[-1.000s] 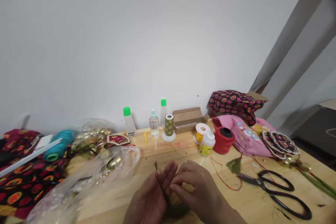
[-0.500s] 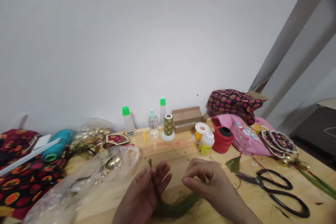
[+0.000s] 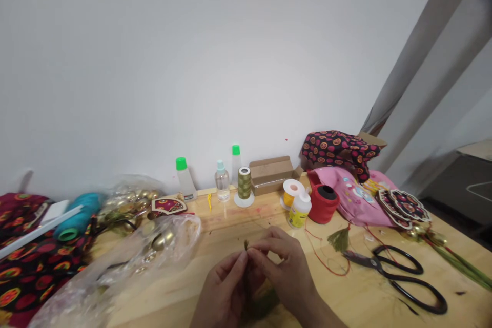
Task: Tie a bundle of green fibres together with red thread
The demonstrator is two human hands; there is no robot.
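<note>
Left hand (image 3: 225, 287) and right hand (image 3: 282, 266) meet fingertip to fingertip, both pinched on olive thread bundle (image 3: 246, 245) at table (image 3: 238, 225) front edge. Loose strands likely slip, fraying. Scissors (image 3: 400, 274) at three o'clock.

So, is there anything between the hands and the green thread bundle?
No. The left hand and right hand both pinch the green thread bundle directly; nothing visible lies between them.

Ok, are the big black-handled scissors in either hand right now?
No, the black-handled scissors lie on the wooden table to the right, apart from both hands, which pinch an olive-green thread bundle.
</note>
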